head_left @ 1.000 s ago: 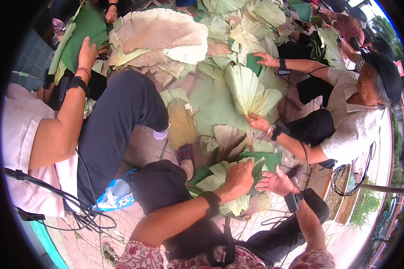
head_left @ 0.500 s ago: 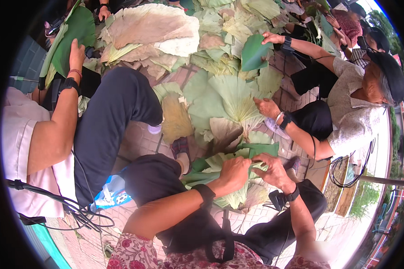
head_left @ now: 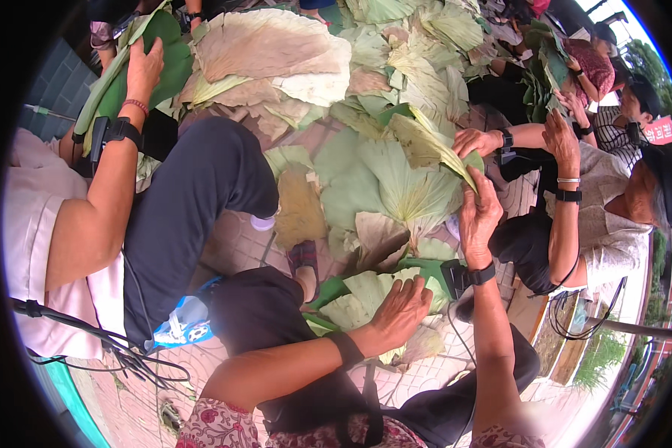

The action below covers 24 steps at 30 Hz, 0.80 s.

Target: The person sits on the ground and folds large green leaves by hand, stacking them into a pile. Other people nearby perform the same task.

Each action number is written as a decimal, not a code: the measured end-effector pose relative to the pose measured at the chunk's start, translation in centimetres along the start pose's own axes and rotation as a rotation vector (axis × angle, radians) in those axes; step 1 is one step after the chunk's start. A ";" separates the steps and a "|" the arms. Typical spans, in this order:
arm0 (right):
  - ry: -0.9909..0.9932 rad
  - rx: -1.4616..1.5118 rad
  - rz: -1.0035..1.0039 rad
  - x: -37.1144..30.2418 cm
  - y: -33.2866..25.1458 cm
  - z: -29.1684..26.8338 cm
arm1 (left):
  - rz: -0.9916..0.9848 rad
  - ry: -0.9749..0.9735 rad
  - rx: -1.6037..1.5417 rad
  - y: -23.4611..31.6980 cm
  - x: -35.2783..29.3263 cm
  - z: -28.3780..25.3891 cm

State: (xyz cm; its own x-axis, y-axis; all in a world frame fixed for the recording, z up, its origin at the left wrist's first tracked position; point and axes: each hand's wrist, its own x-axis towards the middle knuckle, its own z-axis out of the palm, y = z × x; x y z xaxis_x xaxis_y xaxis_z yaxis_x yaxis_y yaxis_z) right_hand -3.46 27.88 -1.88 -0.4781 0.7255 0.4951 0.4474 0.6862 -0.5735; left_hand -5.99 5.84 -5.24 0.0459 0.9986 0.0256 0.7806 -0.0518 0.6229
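Note:
My right hand [head_left: 481,220] is raised toward the far right, its fingers pinching the near tip of a folded lotus leaf [head_left: 425,143], pale yellow-green outside with darker green showing. A co-worker's hand [head_left: 476,140] also touches that leaf from the right. Lower down, my left hand [head_left: 403,317] hovers over or rests on a small stack of green and pale leaves [head_left: 366,291] between my knees; I cannot tell which. Its fingers are apart and nothing shows in them. A black device is strapped to my right wrist.
A wide heap of dried lotus leaves [head_left: 366,175] spreads over the paving. On the left, another person holds a green leaf [head_left: 173,63] beside a large brownish leaf [head_left: 276,48]. A blue plastic bag [head_left: 183,321] and black cables [head_left: 116,355] lie lower left. More people sit at the far right.
My right hand has left the stack, reaching up and away to the folded leaf. My left hand has loosened and spread its fingers. The right co-worker's green leaf is replaced by the folded one.

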 end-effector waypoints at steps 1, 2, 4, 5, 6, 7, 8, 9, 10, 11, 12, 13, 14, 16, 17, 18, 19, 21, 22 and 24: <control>-0.060 0.001 0.002 -0.9 0.6 1.2 | 0.037 0.032 0.080 0.0 -0.1 0.3; -0.111 -0.003 0.006 -2.2 1.9 2.5 | 0.043 -0.001 0.091 0.1 0.0 0.2; -0.314 0.047 0.098 -5.1 3.2 5.2 | 0.037 -0.065 0.121 0.2 -0.1 -0.5; -0.346 0.077 0.083 -6.2 2.9 6.2 | 0.043 -0.045 0.169 0.1 -0.3 -0.5; -0.378 0.101 0.071 -6.7 2.2 6.8 | 0.032 -0.097 0.197 0.0 -0.3 -0.4; -0.382 0.133 0.095 -6.6 1.9 7.0 | 0.024 -0.150 0.224 0.0 -0.3 -0.3; -0.328 0.148 0.119 -5.9 1.4 6.7 | 0.016 -0.205 0.249 0.0 -0.4 -0.3; -0.274 0.164 0.144 -4.7 0.8 6.6 | 0.026 -0.165 0.236 -0.1 -0.4 -0.3; -0.220 0.180 0.169 -3.4 0.2 6.4 | 0.037 -0.126 0.224 -0.3 -0.5 -0.4; -0.146 0.178 0.186 -1.8 -0.5 5.6 | 0.052 -0.084 0.211 -0.3 -0.6 -0.4; -0.068 0.164 0.134 -0.5 -0.6 5.1 | 0.052 -0.073 0.225 -0.2 -0.8 -0.2; 0.008 0.152 0.082 0.6 -0.4 4.8 | 0.050 -0.062 0.240 -0.1 -1.0 0.1; 0.088 0.137 0.031 1.4 -0.1 4.5 | 0.052 -0.051 0.254 0.0 -1.0 0.2; 0.068 0.051 -0.033 1.7 0.4 5.0 | 0.064 -0.065 0.267 0.2 -1.4 0.3; 0.058 0.010 -0.065 1.6 0.7 5.3 | 0.069 -0.072 0.275 0.3 -1.5 0.2; -0.032 0.025 -0.062 0.7 1.9 5.9 | 0.076 -0.097 0.260 0.4 -1.5 0.2; -0.084 -0.017 -0.051 -0.3 3.7 7.6 | 0.081 -0.122 0.245 0.4 -1.4 0.1; -0.232 -0.052 -0.017 -2.7 7.7 11.0 | 0.095 -0.140 0.259 0.3 -1.5 0.2; -0.332 -0.035 0.006 -4.0 9.2 12.6 | 0.096 -0.134 0.289 0.1 -1.6 0.2; -0.716 -0.150 -0.018 -6.5 14.0 13.4 | 0.102 -0.180 0.338 0.1 -1.7 0.7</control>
State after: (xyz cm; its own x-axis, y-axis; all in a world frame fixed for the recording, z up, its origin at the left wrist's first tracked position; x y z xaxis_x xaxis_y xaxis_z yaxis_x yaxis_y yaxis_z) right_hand -4.22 32.02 -21.85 -0.8403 0.5369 -0.0743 0.5091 0.7347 -0.4485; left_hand -5.53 4.09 -5.78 0.2183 0.9724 -0.0819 0.9262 -0.1800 0.3312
